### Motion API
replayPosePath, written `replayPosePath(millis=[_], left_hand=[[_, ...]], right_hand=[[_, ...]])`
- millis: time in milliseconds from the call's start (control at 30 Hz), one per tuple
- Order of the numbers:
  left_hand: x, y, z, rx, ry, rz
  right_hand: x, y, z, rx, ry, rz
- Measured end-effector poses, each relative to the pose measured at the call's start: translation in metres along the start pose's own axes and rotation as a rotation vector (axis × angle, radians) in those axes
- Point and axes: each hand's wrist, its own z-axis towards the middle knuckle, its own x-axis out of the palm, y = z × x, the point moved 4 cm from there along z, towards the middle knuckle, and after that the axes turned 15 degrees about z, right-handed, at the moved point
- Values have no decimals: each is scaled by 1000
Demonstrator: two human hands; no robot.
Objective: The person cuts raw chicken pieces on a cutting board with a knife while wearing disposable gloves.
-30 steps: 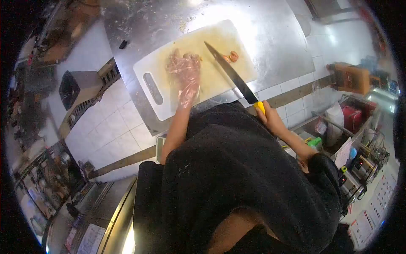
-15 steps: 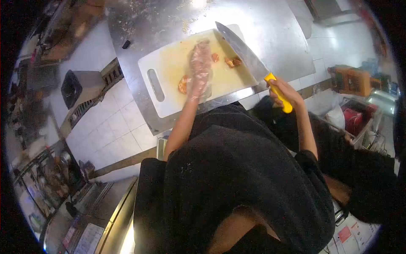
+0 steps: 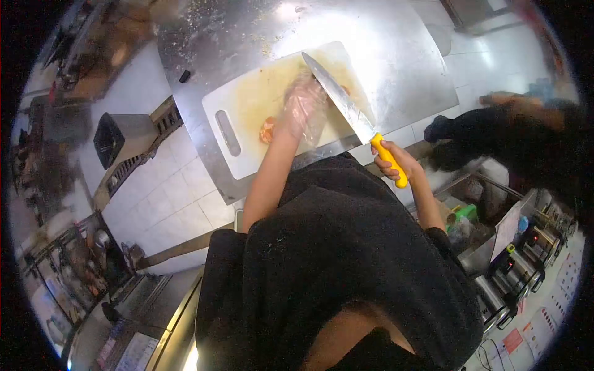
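Note:
My right hand [image 3: 396, 164] is wrapped round the yellow handle of a large kitchen knife [image 3: 339, 96]. The blade points away from me and slants left over the cutting board [image 3: 249, 162]. My left hand [image 3: 303, 110], in a clear plastic glove, is over the middle of the board, close to the left side of the blade. Its fingers are blurred and partly behind the blade, so what they hold, if anything, is hidden. An orange-brown piece of cooked meat [image 3: 267, 130] lies on the board left of my left wrist. Another bit of meat [image 3: 346, 90] shows just beyond the blade.
The board lies on a steel table [image 3: 408, 68] with crumbs at its far left and a small black object [image 3: 184, 76] near its left edge. A person in dark clothes [image 3: 495, 133] is at the right. Metal containers [image 3: 492, 294] stand at lower right.
The knife has come left and nearer to me, its blade now beside my left hand. My left hand has shifted right across the board. The person at the right has moved farther away.

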Motion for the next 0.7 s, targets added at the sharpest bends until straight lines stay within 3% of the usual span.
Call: replayPosePath(millis=[33,100,167,233,300,433,500,533,600,667,700], left_hand=[[5,11,4,5,17,-22],[19,34,11,-127,75,-599],[35,48,13,-407,148,-1712],[15,48,10,-184,17,-840],[10,53,7,-96,-62,-456],[-2,55,-7,-158,7,-394],[-31,38,-17,-243,28,-548],[-44,32,-21,-317,-7,-786],[-66,32,-30,-322,-55,-893],[-92,42,-38,-202,-62,-633],[-98,54,-46,-252,-70,-471]], right_hand=[[-1,-1,-2,-2,4,-3],[-4,-6,-10,-8,-4,9],[-6,-11,-23,-14,-32,38],[-15,-16,-39,-30,-77,66],[-10,-15,-52,-36,-108,86],[-2,-4,-56,-128,-164,1],[7,0,-51,-154,-130,1],[9,1,-48,-164,-112,-1],[7,2,-41,-159,-108,-16],[8,3,-36,-163,-119,-64],[11,4,-34,-169,-128,-108]])
